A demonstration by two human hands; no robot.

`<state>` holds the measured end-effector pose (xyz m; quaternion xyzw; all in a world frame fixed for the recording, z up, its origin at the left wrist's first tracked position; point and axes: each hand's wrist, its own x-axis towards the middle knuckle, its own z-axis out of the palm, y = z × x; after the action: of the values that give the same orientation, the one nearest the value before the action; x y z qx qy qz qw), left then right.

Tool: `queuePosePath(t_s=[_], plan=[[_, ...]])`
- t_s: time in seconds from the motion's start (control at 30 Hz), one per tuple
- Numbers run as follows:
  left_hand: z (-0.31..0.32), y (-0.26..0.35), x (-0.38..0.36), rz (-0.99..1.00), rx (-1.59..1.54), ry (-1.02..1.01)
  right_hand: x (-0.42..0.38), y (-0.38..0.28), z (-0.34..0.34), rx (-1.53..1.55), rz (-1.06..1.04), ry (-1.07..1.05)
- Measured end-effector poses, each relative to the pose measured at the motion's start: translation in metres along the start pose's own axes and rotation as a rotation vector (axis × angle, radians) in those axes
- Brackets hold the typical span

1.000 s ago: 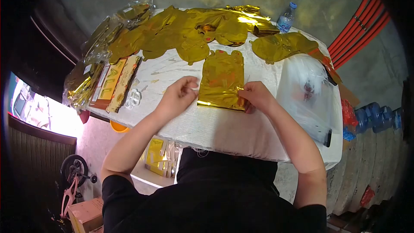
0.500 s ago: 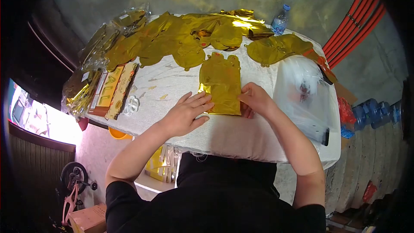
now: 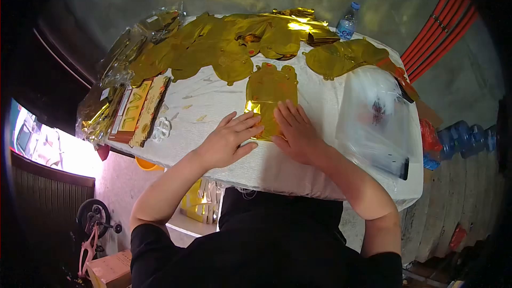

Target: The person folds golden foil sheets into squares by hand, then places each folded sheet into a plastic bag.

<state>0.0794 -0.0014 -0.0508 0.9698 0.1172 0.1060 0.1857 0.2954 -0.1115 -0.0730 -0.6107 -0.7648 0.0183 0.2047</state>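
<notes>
A gold foil balloon [image 3: 271, 89], flat and folded into a rough rectangle, lies on the white-covered table [image 3: 213, 108] in front of me. My left hand [image 3: 230, 137] rests with fingers spread at its lower left edge. Across its lower right part my right hand [image 3: 297, 132] lies flat, fingers stretched out and covering that corner. Neither hand grips anything. Beyond the folded piece spreads a pile of flat gold foil balloons [image 3: 200, 48], with another gold foil balloon [image 3: 346, 58] to the right.
Clear plastic bags [image 3: 368, 120] lie on the table's right side. A water bottle [image 3: 346, 23] stands at the far edge. On the left are a printed card pack [image 3: 136, 112], wrapped gold packets [image 3: 98, 114] and a coil of white ribbon [image 3: 161, 129].
My right hand has moved from the balloon's right edge, where its fingers were bent, onto the foil and flattened out. My left hand has stayed in place.
</notes>
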Motion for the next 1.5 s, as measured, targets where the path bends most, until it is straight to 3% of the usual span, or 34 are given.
queuePosePath(t_s=[0.17,0.53,0.63,0.8,0.93,1.0,1.03,1.1,1.13,1.2,1.3,1.5], plan=[[-0.001,0.0,0.001,0.005,-0.001,-0.003,-0.004,0.002,0.004,-0.097,0.084,-0.11],[-0.006,-0.009,0.004,0.019,-0.058,-0.022,-0.004,-0.003,0.002,-0.14,0.133,-0.117],[-0.006,-0.021,0.012,-0.026,-0.13,0.008,-0.005,-0.002,0.004,-0.148,0.127,-0.127],[-0.002,-0.027,0.02,-0.08,0.152,0.091,-0.005,-0.001,0.002,-0.149,0.123,-0.145],[0.001,-0.038,0.02,-0.1,0.171,0.114,-0.003,-0.003,0.001,-0.135,0.139,-0.168],[-0.002,-0.038,0.019,-0.147,0.131,0.231,-0.004,-0.002,0.002,-0.139,0.137,-0.169],[-0.005,-0.035,0.015,-0.15,0.132,0.221,-0.004,-0.002,0.004,-0.141,0.136,-0.164],[-0.023,-0.013,0.013,-0.232,-0.29,0.168,-0.004,-0.001,0.006,-0.144,0.14,-0.15],[-0.02,-0.009,0.009,-0.226,-0.288,0.163,-0.004,-0.001,0.006,-0.145,0.139,-0.146],[-0.011,-0.001,-0.006,-0.019,-0.123,0.11,-0.005,0.0,0.006,-0.145,0.145,-0.141],[-0.011,0.016,-0.019,-0.055,0.089,-0.035,-0.006,-0.002,0.004,-0.111,0.134,-0.117],[-0.022,0.011,-0.022,-0.068,0.027,-0.036,-0.005,-0.003,0.005,-0.129,0.134,-0.105]])
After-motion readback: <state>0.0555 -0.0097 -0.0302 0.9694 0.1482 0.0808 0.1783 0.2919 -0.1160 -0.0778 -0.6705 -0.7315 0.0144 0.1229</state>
